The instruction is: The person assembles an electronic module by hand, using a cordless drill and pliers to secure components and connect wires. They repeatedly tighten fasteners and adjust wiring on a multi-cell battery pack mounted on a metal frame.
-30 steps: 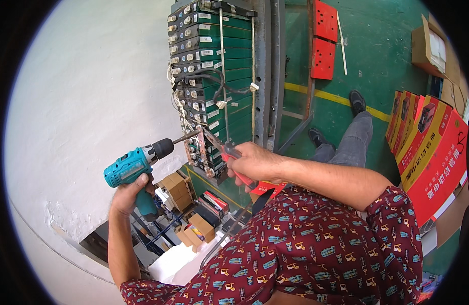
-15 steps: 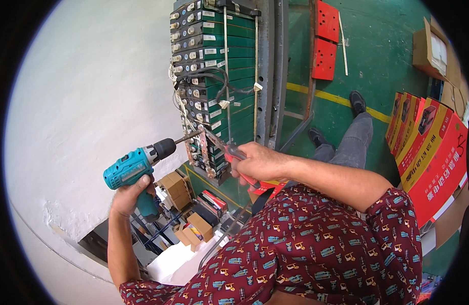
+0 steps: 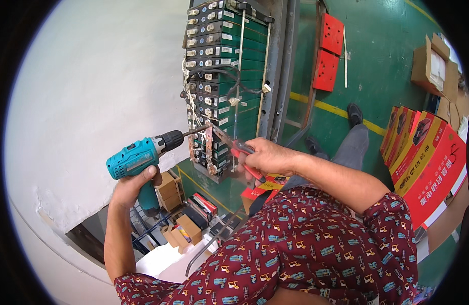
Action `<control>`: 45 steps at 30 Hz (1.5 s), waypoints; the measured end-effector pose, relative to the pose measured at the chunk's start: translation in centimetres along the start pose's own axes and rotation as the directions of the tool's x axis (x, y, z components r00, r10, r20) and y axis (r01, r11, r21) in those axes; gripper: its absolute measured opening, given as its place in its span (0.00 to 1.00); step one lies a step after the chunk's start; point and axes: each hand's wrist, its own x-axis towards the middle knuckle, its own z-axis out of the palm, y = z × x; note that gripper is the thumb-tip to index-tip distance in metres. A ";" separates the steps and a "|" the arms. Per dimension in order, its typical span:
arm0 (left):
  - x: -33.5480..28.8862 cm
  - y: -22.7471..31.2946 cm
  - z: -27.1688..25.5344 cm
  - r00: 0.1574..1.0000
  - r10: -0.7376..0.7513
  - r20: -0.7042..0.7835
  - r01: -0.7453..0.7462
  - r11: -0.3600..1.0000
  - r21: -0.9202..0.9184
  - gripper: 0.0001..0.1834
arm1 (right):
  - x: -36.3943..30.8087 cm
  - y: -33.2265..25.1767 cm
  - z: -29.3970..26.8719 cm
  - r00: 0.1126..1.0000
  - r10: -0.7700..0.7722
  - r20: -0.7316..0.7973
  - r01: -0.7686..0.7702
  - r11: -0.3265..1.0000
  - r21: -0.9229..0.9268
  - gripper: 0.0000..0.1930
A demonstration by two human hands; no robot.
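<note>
A teal cordless drill (image 3: pixel 138 156) is gripped by my left hand (image 3: pixel 135 187), its long bit pointing right. The bit's tip meets the top end of a copper strip (image 3: pixel 209 145) on the front of a stack of green battery cells (image 3: pixel 227 66). My right hand (image 3: pixel 267 156) is closed round red-and-black pliers (image 3: pixel 240 148). Their jaws reach to that same end of the strip, beside the bit; whether they clamp it is too small to tell. White wires and a black cable (image 3: pixel 229 76) hang over the cell terminals.
A grey steel frame (image 3: pixel 283 66) stands right of the stack. Red perforated plates (image 3: pixel 326 68) lie beyond it on the green floor. Red-and-yellow boxes (image 3: pixel 427 162) and an open carton (image 3: pixel 428 66) are at right. More cartons (image 3: pixel 186 231) sit below, and a white wall (image 3: pixel 92 91) rises at left.
The whole view has shifted, so the stack sits further right and the boxes a little left. Drill and pliers stay at the copper strip, both still held.
</note>
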 end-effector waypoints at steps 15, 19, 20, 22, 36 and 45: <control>-0.8 -1.9 0.2 0.997 0.079 -0.024 -0.081 0.991 -0.105 0.19 | -0.3 -2.1 -0.6 0.983 0.168 0.079 -0.173 0.984 0.051 0.12; 0.2 -3.2 0.6 0.989 0.146 -0.023 -0.147 0.978 -0.146 0.20 | -1.4 -2.7 -3.0 0.971 0.206 0.117 -0.208 0.978 -0.003 0.15; 0.3 -3.9 0.9 0.984 0.172 -0.042 -0.177 0.967 -0.185 0.20 | -2.6 -3.1 -3.5 0.968 0.237 0.084 -0.240 0.971 0.018 0.18; -0.9 -5.3 1.6 0.975 0.202 -0.090 -0.219 0.943 -0.249 0.20 | -5.6 -3.6 -4.1 0.981 0.195 -0.009 -0.195 0.981 -0.013 0.17; -2.1 -11.3 13.7 0.849 0.397 -0.349 -0.526 0.576 -0.626 0.23 | -9.7 -18.4 -22.8 0.379 -0.876 -0.300 -0.462 0.102 -0.881 0.22; 1.1 -2.6 17.3 0.892 0.328 -0.312 -0.452 0.629 -0.632 0.34 | -5.4 -31.6 -28.0 0.282 -0.942 -0.183 -0.754 -0.100 -0.649 0.22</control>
